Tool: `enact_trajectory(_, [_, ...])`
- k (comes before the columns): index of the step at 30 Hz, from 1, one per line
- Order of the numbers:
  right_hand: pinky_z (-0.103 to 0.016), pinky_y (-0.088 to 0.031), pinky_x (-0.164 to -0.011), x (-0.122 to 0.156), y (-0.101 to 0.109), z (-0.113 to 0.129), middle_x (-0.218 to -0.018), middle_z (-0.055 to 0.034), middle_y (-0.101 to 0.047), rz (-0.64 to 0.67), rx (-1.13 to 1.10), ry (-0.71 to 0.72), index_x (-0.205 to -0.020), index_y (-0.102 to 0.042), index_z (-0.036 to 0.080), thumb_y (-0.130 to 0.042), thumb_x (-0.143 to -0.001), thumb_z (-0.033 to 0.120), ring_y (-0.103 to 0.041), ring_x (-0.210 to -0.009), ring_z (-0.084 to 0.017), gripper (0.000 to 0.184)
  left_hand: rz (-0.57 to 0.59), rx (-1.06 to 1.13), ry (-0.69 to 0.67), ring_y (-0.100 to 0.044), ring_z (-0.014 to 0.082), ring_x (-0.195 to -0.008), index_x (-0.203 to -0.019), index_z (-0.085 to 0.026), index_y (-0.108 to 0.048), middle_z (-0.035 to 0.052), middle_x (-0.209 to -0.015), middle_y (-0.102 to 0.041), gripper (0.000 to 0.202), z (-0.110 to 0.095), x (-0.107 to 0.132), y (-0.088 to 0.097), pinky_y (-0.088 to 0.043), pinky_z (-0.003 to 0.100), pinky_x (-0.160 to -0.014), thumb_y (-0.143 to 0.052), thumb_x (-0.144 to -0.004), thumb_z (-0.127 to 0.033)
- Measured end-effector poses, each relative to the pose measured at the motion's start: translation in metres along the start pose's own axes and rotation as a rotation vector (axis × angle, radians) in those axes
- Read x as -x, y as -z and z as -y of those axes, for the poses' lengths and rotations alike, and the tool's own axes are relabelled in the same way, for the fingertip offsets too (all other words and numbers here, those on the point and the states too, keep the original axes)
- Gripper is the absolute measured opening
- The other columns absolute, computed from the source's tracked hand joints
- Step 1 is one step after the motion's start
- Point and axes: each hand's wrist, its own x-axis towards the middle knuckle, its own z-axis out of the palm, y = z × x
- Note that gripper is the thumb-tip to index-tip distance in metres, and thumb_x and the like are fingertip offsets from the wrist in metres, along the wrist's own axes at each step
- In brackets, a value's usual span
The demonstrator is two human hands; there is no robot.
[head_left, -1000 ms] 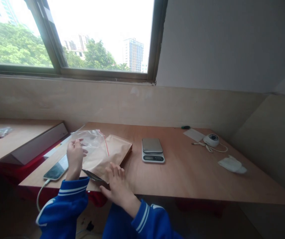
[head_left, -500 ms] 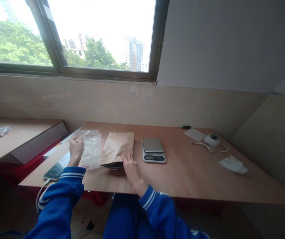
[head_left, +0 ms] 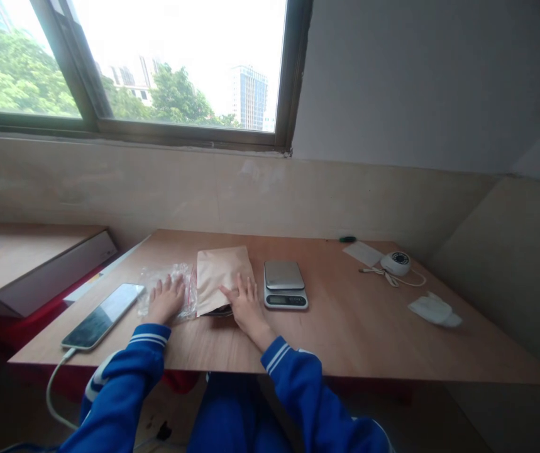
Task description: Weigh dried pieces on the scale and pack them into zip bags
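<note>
My left hand (head_left: 166, 298) lies open, fingers spread, on a crumpled clear zip bag (head_left: 188, 277) with a red strip along its side. Just right of it is a brown kraft paper pouch (head_left: 217, 270), its dark opening facing me; what is inside cannot be made out. My right hand (head_left: 246, 307) rests with spread fingers on the pouch's lower right part. A small digital kitchen scale (head_left: 285, 277) with a metal plate and a dark display stands close to the right of that hand, with nothing on it.
A phone (head_left: 102, 316) with a charging cable (head_left: 53, 393) lies at the table's left. Toward the right are a white dome camera (head_left: 395, 263) with its cord, a paper sheet (head_left: 363, 253), a crumpled white tissue (head_left: 434, 309) and a green-handled tool (head_left: 347, 239). Another table (head_left: 38, 245) stands left.
My left hand has come down and right, from pinching the clear bag's left side to lying flat on it. The bag is now bunched smaller, and the phone is fully uncovered. My right hand stays on the pouch.
</note>
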Motion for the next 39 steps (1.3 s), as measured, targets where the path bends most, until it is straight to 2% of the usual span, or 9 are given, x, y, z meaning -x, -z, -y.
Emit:
enact_trajectory(8, [-0.061, -0.042, -0.093, -0.032, -0.014, 0.000, -0.147, -0.0181, -0.037, 0.022, 0.031, -0.298, -0.143, -0.030, 0.041, -0.031, -0.090, 0.000, -0.042, -0.130, -0.036, 0.067, 0.079, -0.089, -0.068, -0.020, 0.0361, -0.140, -0.146, -0.021, -0.029, 0.0151, -0.154, -0.024, 0.057, -0.001, 0.002, -0.001, -0.021, 0.056, -0.109, -0.020, -0.094, -0.041])
enact_trajectory(12, [-0.061, -0.039, -0.094, -0.041, -0.010, -0.001, -0.147, -0.0197, -0.035, 0.014, 0.040, -0.327, -0.143, -0.031, 0.039, -0.031, -0.091, 0.001, -0.040, -0.132, -0.037, 0.065, 0.100, -0.110, -0.144, -0.022, 0.0357, -0.140, -0.146, -0.021, -0.030, 0.0156, -0.153, -0.025, 0.056, -0.006, 0.006, -0.003, -0.022, 0.057, -0.108, -0.019, -0.094, -0.039])
enact_trajectory(15, [-0.060, -0.034, -0.099, -0.037, -0.001, -0.004, -0.149, -0.0205, -0.031, 0.025, -0.014, -0.314, -0.145, -0.030, 0.034, -0.036, -0.093, 0.011, -0.033, -0.136, -0.038, 0.056, 0.127, -0.122, -0.166, -0.020, 0.0348, -0.141, -0.147, -0.022, -0.027, 0.0141, -0.155, -0.023, 0.056, -0.010, 0.010, -0.005, -0.020, 0.056, -0.109, -0.019, -0.095, -0.039])
enact_trajectory(19, [-0.058, -0.025, -0.107, -0.011, 0.011, -0.015, -0.154, -0.0156, -0.023, -0.003, -0.079, -0.108, -0.147, -0.026, 0.029, -0.043, -0.093, 0.024, -0.020, -0.141, -0.034, 0.057, 0.140, -0.129, -0.200, -0.018, 0.0321, -0.142, -0.147, -0.023, -0.025, 0.0109, -0.155, -0.021, 0.055, -0.014, 0.013, -0.008, -0.018, 0.052, -0.111, -0.017, -0.095, -0.039])
enact_trajectory(22, [-0.052, -0.027, -0.108, 0.017, 0.021, -0.037, -0.152, -0.0139, -0.028, -0.146, -0.100, -0.012, -0.145, -0.030, 0.023, -0.042, -0.092, 0.024, -0.026, -0.139, -0.029, 0.055, 0.119, -0.138, -0.185, -0.016, 0.0297, -0.143, -0.148, -0.024, -0.025, 0.0083, -0.156, -0.021, 0.054, -0.014, 0.014, -0.011, -0.016, 0.049, -0.113, -0.018, -0.096, -0.039])
enact_trajectory(26, [-0.044, -0.037, -0.101, 0.058, 0.035, -0.098, -0.130, -0.0123, -0.052, -0.418, -0.137, -0.135, -0.125, -0.052, 0.020, -0.034, -0.093, 0.023, -0.047, -0.120, -0.024, 0.037, 0.091, -0.124, -0.151, -0.019, 0.0270, -0.143, -0.147, -0.028, -0.026, 0.0052, -0.155, -0.023, 0.054, -0.013, 0.014, -0.014, -0.016, 0.047, -0.114, -0.019, -0.096, -0.042])
enact_trajectory(30, [-0.046, -0.042, -0.089, 0.099, 0.033, -0.164, -0.112, -0.0149, -0.056, -0.581, -0.065, -0.369, -0.115, -0.055, 0.016, -0.034, -0.090, 0.022, -0.051, -0.106, -0.028, 0.033, 0.072, -0.117, -0.139, -0.019, 0.0250, -0.143, -0.146, -0.030, -0.028, 0.0027, -0.155, -0.025, 0.052, -0.012, 0.013, -0.015, -0.016, 0.046, -0.114, -0.020, -0.096, -0.043])
enact_trajectory(34, [-0.047, -0.041, -0.085, 0.125, 0.020, -0.189, -0.109, -0.0193, -0.054, -0.535, 0.064, -0.479, -0.106, -0.059, 0.011, -0.035, -0.087, 0.019, -0.048, -0.102, -0.031, 0.032, 0.049, -0.103, -0.141, -0.023, 0.0255, -0.142, -0.145, -0.031, -0.031, 0.0031, -0.154, -0.028, 0.051, -0.013, 0.014, -0.013, -0.019, 0.047, -0.113, -0.022, -0.095, -0.042])
enact_trajectory(39, [-0.041, -0.039, -0.086, 0.129, 0.021, -0.182, -0.109, -0.0118, -0.060, -0.348, 0.103, -0.482, -0.106, -0.060, 0.017, -0.035, -0.089, 0.020, -0.050, -0.097, -0.026, 0.030, 0.014, -0.068, -0.150, -0.027, 0.0270, -0.140, -0.142, -0.029, -0.036, 0.0044, -0.152, -0.033, 0.051, -0.012, 0.016, -0.011, -0.022, 0.048, -0.112, -0.025, -0.095, -0.041])
